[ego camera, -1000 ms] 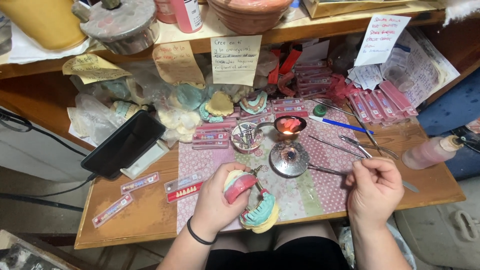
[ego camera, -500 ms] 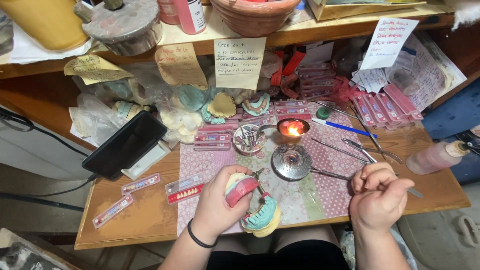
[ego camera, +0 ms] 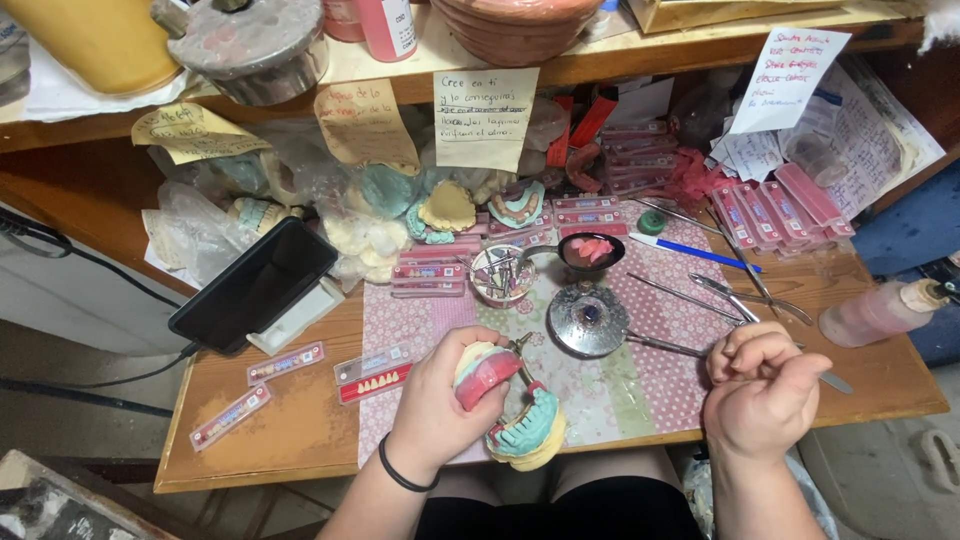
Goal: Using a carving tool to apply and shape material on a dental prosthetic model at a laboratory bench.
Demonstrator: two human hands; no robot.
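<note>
One cam only, worn on the person's head, looking steeply down and slightly fwd over a cluttered wooden workbench [ego camera: 300,430]. It is sitting close: both forearms are entering from the bottom edge, w/ the left hand [ego camera: 440,405] low centre and the right hand [ego camera: 765,390] low right, the lap showing just under the bench edge. The view is facing toward the back of the bench, where a shelf [ego camera: 640,55] w/ taped paper notes is running across the top of frame. The bench's left end and the floor beyond it are showing at left; the right end is reaching almost to the frame edge. No 2nd view, so no overlap.
</note>
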